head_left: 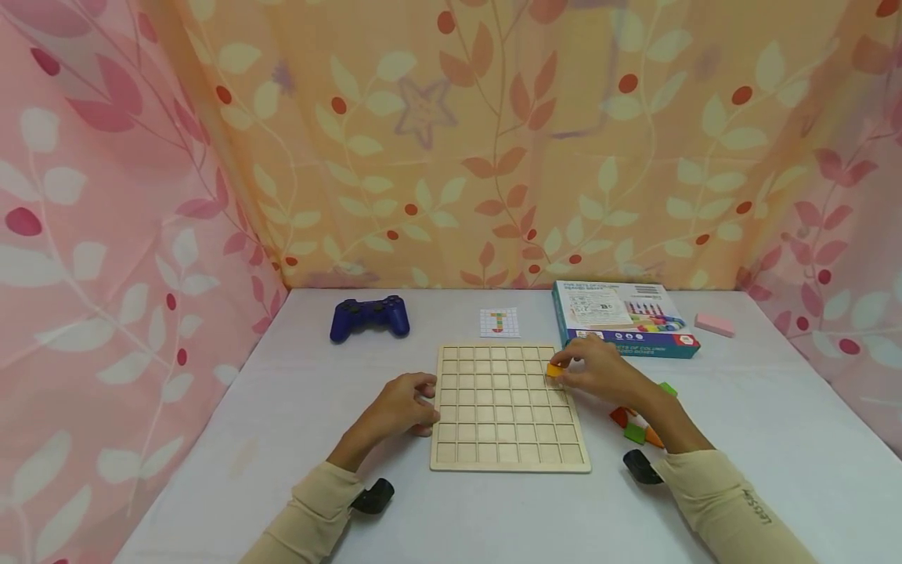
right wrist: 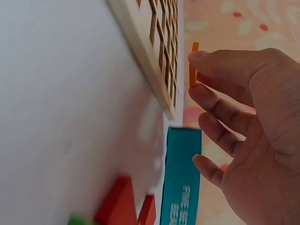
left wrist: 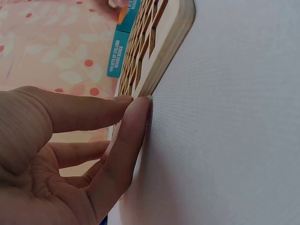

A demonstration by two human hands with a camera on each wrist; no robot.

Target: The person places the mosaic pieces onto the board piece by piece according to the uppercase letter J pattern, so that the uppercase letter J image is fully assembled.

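Note:
A pale wooden grid board (head_left: 506,462) with rows of square recesses lies flat on the table. My left hand (head_left: 400,407) is at its left side, and in the left wrist view thumb and fingertips (left wrist: 137,110) pinch the edge of the board. Over the board's far right corner, my right hand (head_left: 599,368) holds an orange-yellow square tile (head_left: 554,370). The right wrist view shows this thin tile (right wrist: 193,65) pinched between thumb and fingers, above the board surface, with the remaining fingers spread loosely.
Red, green and orange tiles (head_left: 635,433) lie right of the board, partly under the right forearm. Behind stand a teal-edged box (head_left: 627,313), a pink block (head_left: 715,325), a small card with a coloured letter J (head_left: 499,322) and a blue game controller (head_left: 369,317). Patterned cloth surrounds the table.

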